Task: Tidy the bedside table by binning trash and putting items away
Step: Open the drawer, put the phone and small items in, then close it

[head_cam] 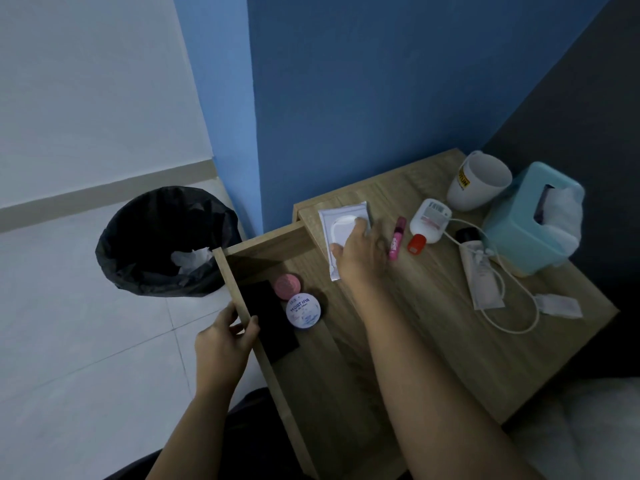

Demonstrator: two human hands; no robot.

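Observation:
On the wooden bedside table (433, 341) lies a white wet-wipes pack (337, 225); my right hand (360, 252) is on it, thumb and fingers curled round its near right edge. My left hand (221, 344) grips the front panel of the pulled-out drawer (242, 306). Inside the drawer lie a black flat object (268, 320), a pink round tin (287, 286) and a white round jar (304, 310). A pink lip balm (396, 239) lies just right of my right hand.
A bin with a black liner (162, 240) holding crumpled tissue stands on the floor left of the table. Further right on the table are a white bottle with a red cap (427, 223), a white mug (479, 181), a teal tissue box (530, 216), a tube (481, 271) and a charger cable (512, 306).

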